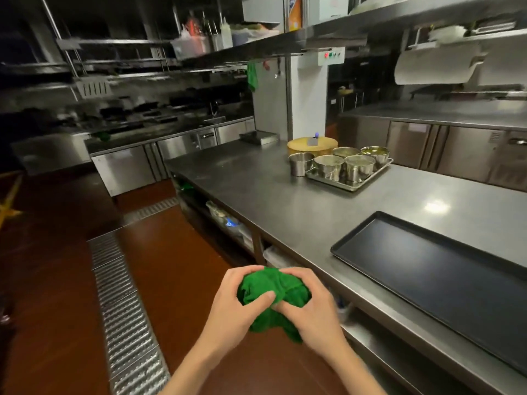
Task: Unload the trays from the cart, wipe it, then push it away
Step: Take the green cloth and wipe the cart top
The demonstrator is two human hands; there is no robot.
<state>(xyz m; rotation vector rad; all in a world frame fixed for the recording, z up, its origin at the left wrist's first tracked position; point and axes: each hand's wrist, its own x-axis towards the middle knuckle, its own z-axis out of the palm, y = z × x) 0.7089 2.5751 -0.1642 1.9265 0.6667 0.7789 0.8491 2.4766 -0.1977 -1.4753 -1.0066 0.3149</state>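
Note:
A bunched green cloth (pixel 273 286) is held in front of me over the red floor, gripped from both sides. My left hand (pixel 233 306) curls round its left part with the thumb across the front. My right hand (pixel 310 309) grips its right part. A flat black tray (pixel 439 269) lies on the steel counter (pixel 285 201) at the right. Farther back on the same counter, a silver tray (pixel 349 182) carries several metal pots. No cart shows in this view.
A metal floor drain grate (pixel 122 303) runs along the floor at the left. A round wooden chopping block (pixel 312 145) stands behind the pots. Shelves under the counter hold containers. Steel cabinets line the back wall, and overhead shelves hang above.

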